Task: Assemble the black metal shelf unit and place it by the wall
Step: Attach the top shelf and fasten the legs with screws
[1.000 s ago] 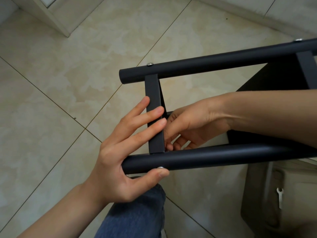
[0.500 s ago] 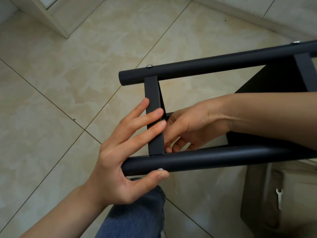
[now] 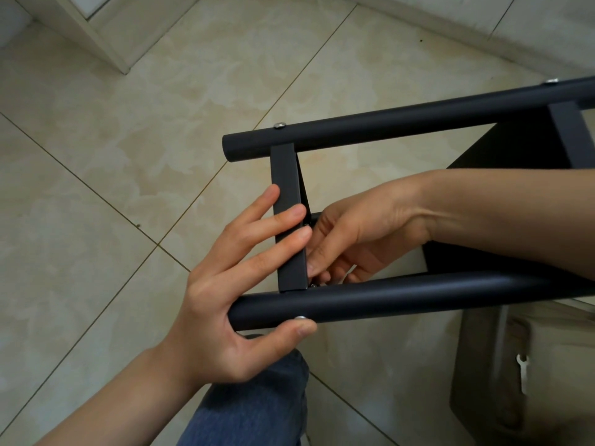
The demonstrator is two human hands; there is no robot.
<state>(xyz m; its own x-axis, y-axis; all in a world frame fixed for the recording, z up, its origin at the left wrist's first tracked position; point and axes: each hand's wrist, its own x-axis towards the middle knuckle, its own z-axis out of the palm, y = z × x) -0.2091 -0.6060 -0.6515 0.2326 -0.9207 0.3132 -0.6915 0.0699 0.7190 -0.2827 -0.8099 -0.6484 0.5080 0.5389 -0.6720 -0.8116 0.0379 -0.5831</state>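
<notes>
The black shelf frame lies on its side over the tiled floor. An upper tube (image 3: 402, 120) and a lower tube (image 3: 418, 296) are joined by a flat crossbar (image 3: 285, 175). My left hand (image 3: 225, 300) lays straight fingers on the crossbar, and its thumb presses a silver screw head (image 3: 300, 318) on the lower tube. My right hand (image 3: 360, 233) reaches in behind the crossbar with curled fingers. It pinches a small metal fastener (image 3: 314, 285) at the inner joint, mostly hidden. Another screw (image 3: 279, 125) sits on the upper tube.
A black shelf panel (image 3: 502, 149) and a second crossbar (image 3: 570, 133) lie further right on the frame. A small white wrench (image 3: 522, 368) rests on a grey-beige package (image 3: 547, 333) at the lower right. My jeans-clad knee (image 3: 257, 407) is under the frame. A door frame (image 3: 96, 27) stands top left.
The fingers of my right hand have shifted slightly behind the crossbar near the lower joint. My left hand and the frame stay where they were.
</notes>
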